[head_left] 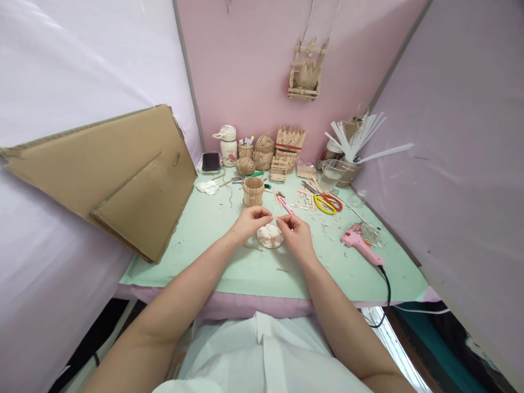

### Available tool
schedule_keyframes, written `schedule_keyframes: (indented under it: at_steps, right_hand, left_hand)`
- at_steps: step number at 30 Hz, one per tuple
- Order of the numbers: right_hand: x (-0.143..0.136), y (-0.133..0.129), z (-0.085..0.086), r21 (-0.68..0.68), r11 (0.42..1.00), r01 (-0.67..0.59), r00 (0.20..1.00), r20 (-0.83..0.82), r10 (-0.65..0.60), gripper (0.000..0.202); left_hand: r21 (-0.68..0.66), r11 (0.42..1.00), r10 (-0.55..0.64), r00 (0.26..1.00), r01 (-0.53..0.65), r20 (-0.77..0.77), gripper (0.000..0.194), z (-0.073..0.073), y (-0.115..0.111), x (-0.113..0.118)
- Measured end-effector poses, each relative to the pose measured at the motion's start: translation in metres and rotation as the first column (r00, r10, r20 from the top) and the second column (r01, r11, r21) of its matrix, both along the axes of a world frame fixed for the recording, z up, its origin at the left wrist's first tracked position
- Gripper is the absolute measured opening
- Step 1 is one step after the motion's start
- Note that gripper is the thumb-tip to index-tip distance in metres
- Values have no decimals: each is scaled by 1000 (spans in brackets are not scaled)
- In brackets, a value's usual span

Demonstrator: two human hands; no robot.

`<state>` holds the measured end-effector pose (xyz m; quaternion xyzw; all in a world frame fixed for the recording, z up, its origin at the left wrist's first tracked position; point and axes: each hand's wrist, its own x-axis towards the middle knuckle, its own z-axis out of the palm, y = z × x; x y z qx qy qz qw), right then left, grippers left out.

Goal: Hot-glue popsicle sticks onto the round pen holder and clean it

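Note:
My left hand (pixel 252 221) and my right hand (pixel 297 232) meet over the middle of the table, fingertips pinched together. Between them is a small pale piece (pixel 275 218), too small to identify. Just below it lies a round dish (pixel 271 245) with a crumpled white material (pixel 270 233) in it. Behind my left hand stands a round cup of wooden sticks (pixel 253 192), upright and apart from my fingers. A pink pen-like tool (pixel 285 205) lies beyond my right hand.
Scissors (pixel 325 204) and loose wooden sticks lie to the right, near a pink glue gun (pixel 362 246) with a black cord. Cardboard (pixel 135 185) leans at the left. Along the back stand a white bottle (pixel 228 147), twine balls (pixel 245 166), stick-built pieces (pixel 290 143) and a clear cup (pixel 332 173).

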<state>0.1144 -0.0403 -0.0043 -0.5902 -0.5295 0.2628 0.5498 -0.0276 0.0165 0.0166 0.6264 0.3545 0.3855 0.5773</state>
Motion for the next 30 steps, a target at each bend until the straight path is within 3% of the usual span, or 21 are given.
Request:
schedule_keyframes:
  at_steps: [19, 27, 30]
  right_hand:
    - [1, -2, 1, -40, 998, -49, 997, 59, 51, 16]
    - [2, -4, 4, 7, 1000, 16, 993, 114, -17, 17]
    - [6, -7, 5, 29, 999, 25, 981, 193, -30, 17]
  left_hand:
    - [174, 985, 51, 983, -19, -178, 19, 0, 3, -2]
    - [187, 980, 90, 988, -66, -123, 27, -5, 9, -6]
    - [215, 975, 90, 987, -59, -136, 22, -3, 9, -7]
